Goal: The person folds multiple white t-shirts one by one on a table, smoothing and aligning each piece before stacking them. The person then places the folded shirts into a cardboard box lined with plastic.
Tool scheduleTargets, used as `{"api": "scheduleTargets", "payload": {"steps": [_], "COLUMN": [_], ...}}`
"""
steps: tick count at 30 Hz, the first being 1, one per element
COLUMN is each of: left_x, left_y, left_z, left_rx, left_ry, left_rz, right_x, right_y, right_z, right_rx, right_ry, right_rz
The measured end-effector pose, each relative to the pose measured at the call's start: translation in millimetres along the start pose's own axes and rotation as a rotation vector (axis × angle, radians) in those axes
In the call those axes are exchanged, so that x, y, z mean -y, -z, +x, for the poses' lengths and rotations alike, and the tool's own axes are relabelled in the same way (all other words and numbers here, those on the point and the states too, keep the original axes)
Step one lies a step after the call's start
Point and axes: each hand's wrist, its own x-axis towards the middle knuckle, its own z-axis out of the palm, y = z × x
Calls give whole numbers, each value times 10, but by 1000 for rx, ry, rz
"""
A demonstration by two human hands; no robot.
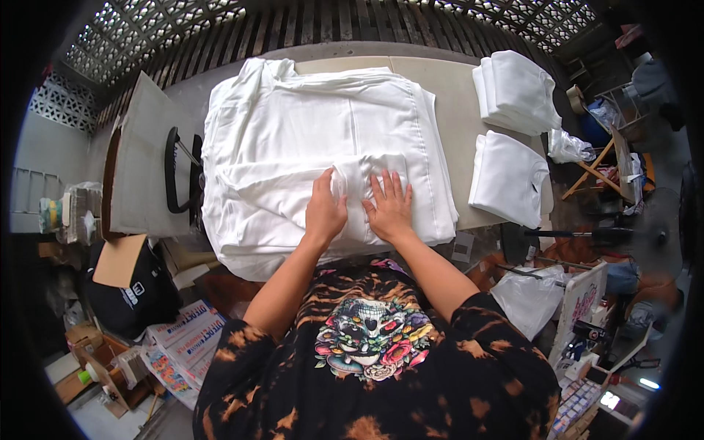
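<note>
Several white T-shirts (pixel 308 121) lie flat in a layered pile before me, with cloth folded over along the near side. On that folded part, my right hand (pixel 391 212) rests palm down with its fingers spread. My left hand (pixel 325 212) stands on its side just left of it, thumb and fingers apart beside a raised crease; its fingertips touch the cloth. Two stacks of folded white shirts sit to the right: a far stack (pixel 520 91) of several and a nearer, lower stack (pixel 509 179) with a neckline showing.
The pale folding table (pixel 451 82) bears the shirts. At the left are an open cardboard box (pixel 148 165) and a black chair part (pixel 175 170). A clear plastic bag (pixel 528 297) hangs at the right, near a standing fan (pixel 657 236). Printed cartons (pixel 187 335) lie at lower left.
</note>
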Motion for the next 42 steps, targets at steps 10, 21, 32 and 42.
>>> {"api": "scheduleTargets", "payload": {"steps": [10, 21, 32, 42], "left_x": [543, 563, 789, 909], "left_y": [543, 650, 857, 610], "left_z": [268, -10, 186, 38], "left_rx": [201, 189, 320, -171], "left_ry": [-307, -192, 566, 360], "left_rz": [632, -113, -1049, -160], "right_x": [-454, -700, 397, 745], "right_y": [462, 1880, 1585, 24], "right_z": [285, 174, 236, 122], "right_rx": [373, 374, 279, 36], "right_ry": [-822, -563, -232, 16], "right_rz": [1144, 1077, 684, 39]}}
